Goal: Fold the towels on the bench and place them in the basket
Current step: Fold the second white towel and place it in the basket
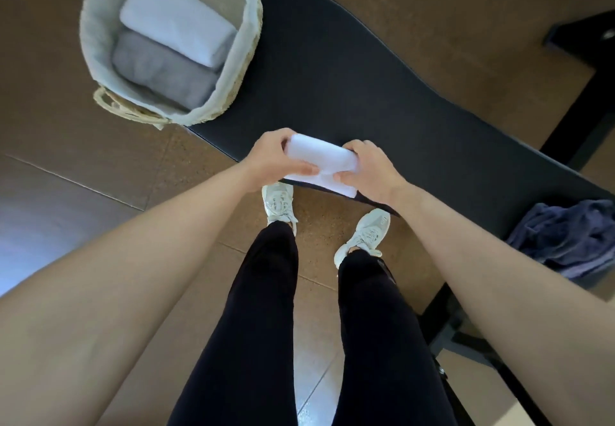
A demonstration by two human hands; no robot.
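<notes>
A small folded white towel (319, 159) lies at the near edge of the black bench (349, 86). My left hand (278, 156) grips its left end, thumb over the top. My right hand (369, 168) grips its right end, fingers curled round it. A woven basket (248, 46) with a pale liner stands on the bench's left end. Inside it lie a folded white towel (176, 20) and a folded grey towel (163, 69). A crumpled dark blue towel (565, 236) sits on the bench at the far right.
My legs in black trousers and white sneakers (279, 201) stand on a brown tiled floor (66, 146) right at the bench. Black bench legs (442, 322) show at lower right, and another dark piece of furniture (585, 36) stands at upper right.
</notes>
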